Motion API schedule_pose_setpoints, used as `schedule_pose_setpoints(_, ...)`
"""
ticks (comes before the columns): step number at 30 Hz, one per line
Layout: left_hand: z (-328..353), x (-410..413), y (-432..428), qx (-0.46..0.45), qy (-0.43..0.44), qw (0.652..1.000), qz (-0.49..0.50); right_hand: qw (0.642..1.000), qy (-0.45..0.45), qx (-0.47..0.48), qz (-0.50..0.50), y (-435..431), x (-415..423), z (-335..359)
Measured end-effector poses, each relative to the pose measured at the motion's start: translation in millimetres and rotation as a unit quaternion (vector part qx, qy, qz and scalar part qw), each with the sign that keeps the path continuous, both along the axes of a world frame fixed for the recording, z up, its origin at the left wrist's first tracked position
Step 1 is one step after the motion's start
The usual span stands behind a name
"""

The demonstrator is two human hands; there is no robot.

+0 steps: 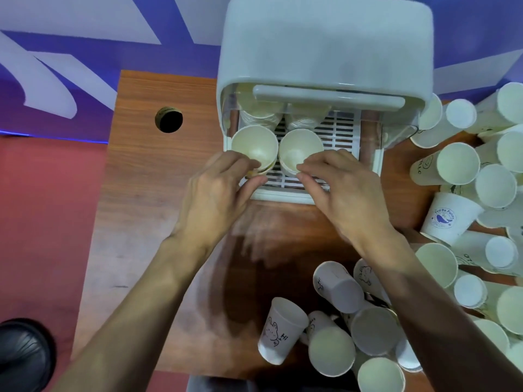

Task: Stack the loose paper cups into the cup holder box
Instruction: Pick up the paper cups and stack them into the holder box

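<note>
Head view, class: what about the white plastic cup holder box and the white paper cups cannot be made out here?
Head view throughout:
- Rear cup stacks: count hidden under the white plastic cup holder box lid and its hazy clear front.
- Left front white paper cup and right front white paper cup: lower walls covered by the left hand and right hand pinching them.
- Loose white paper cups: pile cut off by the right edge.

head view | looks steeply down, close over table | wide-angle
</note>
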State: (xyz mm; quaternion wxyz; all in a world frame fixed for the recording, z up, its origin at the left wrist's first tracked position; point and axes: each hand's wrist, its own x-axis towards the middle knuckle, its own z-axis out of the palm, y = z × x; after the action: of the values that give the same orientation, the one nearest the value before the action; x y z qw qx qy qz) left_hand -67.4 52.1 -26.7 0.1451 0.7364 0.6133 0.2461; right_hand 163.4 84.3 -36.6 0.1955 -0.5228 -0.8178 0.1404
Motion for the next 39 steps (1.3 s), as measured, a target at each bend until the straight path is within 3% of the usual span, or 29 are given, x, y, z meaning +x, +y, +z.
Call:
schedule_pose_setpoints(12,-20,2,7,-0.012,0.020,1.000,-0.014,0.999,0.026,-0.029,-0.007,0,-3,-17)
schedule_pose_setpoints(16,3,17,-5,0.044,0.028,0.999,0.007,0.998,0.054,0.029,-0.021,-17,6,12)
schedule_pose_setpoints(18,16,34,-23,0.061,0.002,0.997,-0.044,0.998,0.055,0.021,-0.012,-43,22,29)
schedule_pose_setpoints(22,7,58,-73,-0.054,0.004,0.978,-0.199,0.994,-0.081,-0.067,-0.017,-108,53,36)
schedule_pose_setpoints(25,-10,54,-107,-0.139,0.033,0.952,-0.271,0.991,-0.114,-0.066,-0.002,-145,62,25)
schedule_pose_setpoints(33,-28,40,-135,-0.314,0.125,0.899,-0.279,0.969,-0.181,-0.164,-0.028,-162,55,5)
schedule_pose_setpoints(37,-24,45,-133,-0.357,0.097,0.894,-0.254,0.966,-0.184,-0.179,-0.002,-152,46,11)
schedule_pose_setpoints(39,-19,45,-131,-0.381,0.057,0.897,-0.217,0.976,-0.119,-0.180,-0.028,-144,35,17)
